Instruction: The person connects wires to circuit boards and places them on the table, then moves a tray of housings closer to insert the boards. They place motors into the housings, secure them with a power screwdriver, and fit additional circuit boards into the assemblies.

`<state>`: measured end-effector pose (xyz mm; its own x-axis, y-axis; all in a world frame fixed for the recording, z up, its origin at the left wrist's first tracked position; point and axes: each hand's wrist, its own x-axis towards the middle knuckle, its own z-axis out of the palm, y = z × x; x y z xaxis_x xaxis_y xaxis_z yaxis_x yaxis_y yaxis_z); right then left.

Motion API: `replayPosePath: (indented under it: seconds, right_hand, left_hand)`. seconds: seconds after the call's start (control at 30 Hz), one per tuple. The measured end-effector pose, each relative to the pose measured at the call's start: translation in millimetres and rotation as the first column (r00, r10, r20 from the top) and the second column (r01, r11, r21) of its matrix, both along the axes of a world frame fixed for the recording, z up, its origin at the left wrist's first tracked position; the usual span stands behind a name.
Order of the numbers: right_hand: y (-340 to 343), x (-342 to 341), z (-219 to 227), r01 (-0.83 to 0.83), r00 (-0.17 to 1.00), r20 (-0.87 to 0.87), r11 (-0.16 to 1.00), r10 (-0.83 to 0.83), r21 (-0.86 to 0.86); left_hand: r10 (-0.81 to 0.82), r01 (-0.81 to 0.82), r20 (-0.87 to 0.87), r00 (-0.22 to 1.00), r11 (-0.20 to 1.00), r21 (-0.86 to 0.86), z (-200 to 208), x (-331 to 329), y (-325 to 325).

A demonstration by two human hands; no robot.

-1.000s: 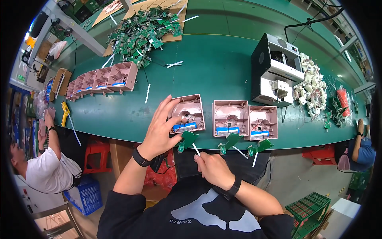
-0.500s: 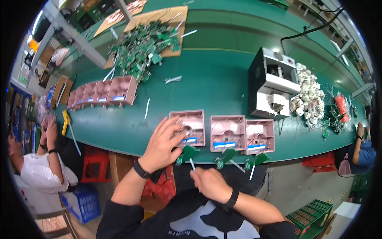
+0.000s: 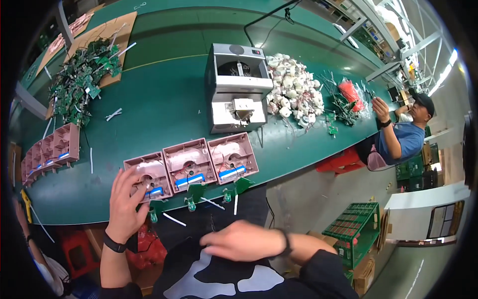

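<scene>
Three pink plastic housings stand side by side along the near table edge: a left one (image 3: 162, 172), a middle one (image 3: 188, 155) and a right one (image 3: 231, 149). Inside each are wires and a blue strip. My left hand (image 3: 127, 204) curls its fingers over the left housing's near-left corner, thumb by its front wall. Green circuit boards (image 3: 196, 191) hang at the housings' front edges, with white strips (image 3: 174, 219) beside them. My right hand (image 3: 244, 241) is in front of my body, away from the housings, fingers pressed together; whatever they hold is hidden.
A grey-black machine (image 3: 239, 92) stands behind the housings, with a heap of white parts (image 3: 296, 92) to its right. Far left are piled circuit boards (image 3: 82, 82) and a row of pink housings (image 3: 52, 152). A co-worker (image 3: 403, 139) sits at right; green crates (image 3: 353, 231) stand below.
The view has swung right, so the table's things appear farther left. My right hand has drawn back from the white strip toward my body. My left hand stays at the left housing.
</scene>
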<state>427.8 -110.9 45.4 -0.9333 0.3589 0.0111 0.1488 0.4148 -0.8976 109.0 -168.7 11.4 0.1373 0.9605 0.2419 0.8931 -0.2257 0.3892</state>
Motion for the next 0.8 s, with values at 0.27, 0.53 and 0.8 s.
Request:
replayPosePath:
  seconds: [0.27,0.53,0.8]
  right_hand:
    - [187,158,-25,0.778,0.41,-0.177,0.242,-0.895,0.58]
    - [242,151,-41,0.453,0.636,-0.115,0.25,-0.763,0.856]
    - [271,122,-59,0.26,0.745,0.017,0.313,-0.667,0.913]
  left_hand:
    - [0.033,-0.031,-0.054,0.998,0.999,0.04,3,9,5]
    - [0.201,-0.201,0.004,0.98,0.979,0.012,55,13,-31]
    - [-0.196,0.532,0.749,0.633,0.813,-0.237,37,80,-44]
